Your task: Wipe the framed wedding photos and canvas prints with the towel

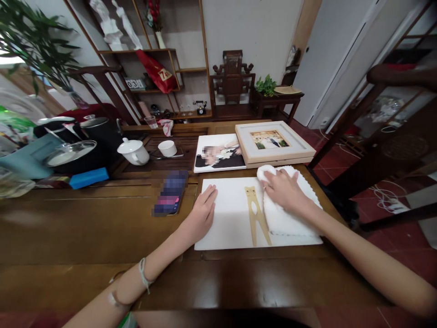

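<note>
A white rectangular panel [227,218] lies flat on the wooden table in front of me. On it is a flat tan piece [251,207] with a cat-shaped head and two long legs. My left hand [205,212] rests on the panel's left edge, fingers stretched out, with nothing in it. Over the right part of the panel spreads a white towel [290,221] with a scalloped edge. My right hand [285,189] presses on the towel, its fingers bent into the cloth near a bunched fold. The towel hides the panel's upper right portion.
Behind the panel lie a photo panel [221,165] and a framed picture [297,145]. A phone [175,191] is left of my left hand. Farther left are a white lidded cup [133,152], a small white bowl [167,148], a blue block [89,177] and a glass-lidded pot [71,155].
</note>
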Available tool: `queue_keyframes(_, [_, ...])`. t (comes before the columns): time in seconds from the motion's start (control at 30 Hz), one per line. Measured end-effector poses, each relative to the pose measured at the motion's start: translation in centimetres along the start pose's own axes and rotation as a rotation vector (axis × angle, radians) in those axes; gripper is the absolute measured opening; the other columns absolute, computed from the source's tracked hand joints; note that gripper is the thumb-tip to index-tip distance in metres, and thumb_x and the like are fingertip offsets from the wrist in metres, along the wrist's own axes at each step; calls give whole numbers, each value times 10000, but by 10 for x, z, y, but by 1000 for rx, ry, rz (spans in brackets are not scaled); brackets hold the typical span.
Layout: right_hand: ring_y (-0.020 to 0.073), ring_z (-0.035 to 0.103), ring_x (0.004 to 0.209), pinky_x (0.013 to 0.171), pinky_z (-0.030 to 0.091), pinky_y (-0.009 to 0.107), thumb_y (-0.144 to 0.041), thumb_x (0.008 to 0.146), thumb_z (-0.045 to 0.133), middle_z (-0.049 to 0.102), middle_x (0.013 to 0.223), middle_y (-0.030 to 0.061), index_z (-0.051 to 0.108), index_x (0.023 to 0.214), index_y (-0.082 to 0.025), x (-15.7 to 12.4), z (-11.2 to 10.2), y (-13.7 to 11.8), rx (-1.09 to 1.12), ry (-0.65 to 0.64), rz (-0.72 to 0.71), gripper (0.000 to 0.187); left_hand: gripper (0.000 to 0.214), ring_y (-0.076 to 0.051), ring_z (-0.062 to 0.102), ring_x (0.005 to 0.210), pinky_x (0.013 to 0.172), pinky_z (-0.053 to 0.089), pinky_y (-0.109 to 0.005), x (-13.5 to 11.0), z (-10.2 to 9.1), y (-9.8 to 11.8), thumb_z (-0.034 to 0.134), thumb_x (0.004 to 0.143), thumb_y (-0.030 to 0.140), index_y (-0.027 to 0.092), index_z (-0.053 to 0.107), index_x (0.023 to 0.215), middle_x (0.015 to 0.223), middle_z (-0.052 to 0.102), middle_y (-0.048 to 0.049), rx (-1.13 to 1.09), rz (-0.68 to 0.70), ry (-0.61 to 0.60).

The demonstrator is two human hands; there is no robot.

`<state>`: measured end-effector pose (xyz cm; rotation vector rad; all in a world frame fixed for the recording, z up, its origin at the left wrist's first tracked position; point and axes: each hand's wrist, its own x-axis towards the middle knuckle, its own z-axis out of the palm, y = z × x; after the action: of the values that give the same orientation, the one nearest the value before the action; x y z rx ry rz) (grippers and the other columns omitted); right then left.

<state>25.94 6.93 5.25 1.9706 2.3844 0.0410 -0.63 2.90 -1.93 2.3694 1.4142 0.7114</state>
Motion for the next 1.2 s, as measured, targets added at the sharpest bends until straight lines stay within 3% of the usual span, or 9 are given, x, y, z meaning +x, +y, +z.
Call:
queue_keyframes(0.1, [347,478,1111,859,402,537,-307,937,347,597,1123,182,542,1189,-179,-19,4,4,52,-29,-67,343,457,-266,271,1432,1148,311,-505,0,1,-1,293,972,202,141,389,1414,1500,367,-162,-5,6,10])
queue_keyframes(0.3, [373,425,1233,976,353,612,-128,771,520,443,1396,184,619,1132,-219,-104,8,-11,134,12,-380,385,459,-262,265,1435,1155,295,-508,0,0,2,298,972,199,165,378,1423,1505,366,-143,-12,-10,-1])
queue_keyframes(0.4, [346,367,1316,1036,334,586,-74,723,531,386,1454,146,643,1084,-237,-121,7,-7,239,3,-494,411,463,-263,244,1442,1165,273,-503,1,-2,4,287,975,205,130,373,1423,1510,355,-157,-2,-44,-42])
queue_keyframes(0.57, [321,334,1345,1040,375,456,-144,774,545,302,1474,139,654,988,-204,-86,7,19,350,64,-460,248,464,-258,231,1447,1171,266,-491,1,-4,6,285,973,201,125,373,1422,1514,349,-156,-12,-56,-55])
queue_keyframes(0.7, [296,504,1148,946,416,427,-166,811,498,540,1205,153,606,1112,-185,-44,0,32,297,7,-356,320,466,-259,234,1446,1169,272,-492,1,-5,7,297,967,192,145,373,1424,1518,346,-145,-23,-57,-52])
queue_keyframes(0.8, [281,548,1024,871,416,393,-171,840,434,622,1092,121,601,1144,-182,-15,-7,29,291,-37,-382,347,470,-259,237,1444,1169,270,-493,1,-6,7,293,965,181,141,365,1428,1520,340,-151,-12,-54,-63])
queue_keyframes(0.93, [278,532,1091,898,387,373,-197,867,402,604,1247,93,570,1248,-196,15,-11,11,362,-47,-510,417,465,-259,239,1444,1168,269,-492,2,-5,7,281,970,185,119,368,1422,1517,339,-167,3,-60,-70])
queue_keyframes(1.07, [271,522,1136,942,371,384,-212,865,408,600,1258,82,552,1277,-210,26,-14,4,396,-108,-642,436,462,-259,240,1444,1159,279,-506,2,-4,6,285,975,195,167,353,1431,1517,345,-151,-9,-32,-42])
queue_keyframes(1.2, [286,553,1072,908,398,398,-222,845,419,631,1165,97,582,1211,-196,14,-16,37,357,-137,-568,401,459,-254,235,1446,1165,272,-490,1,-4,5,286,975,199,156,356,1427,1514,349,-152,0,-41,-56])
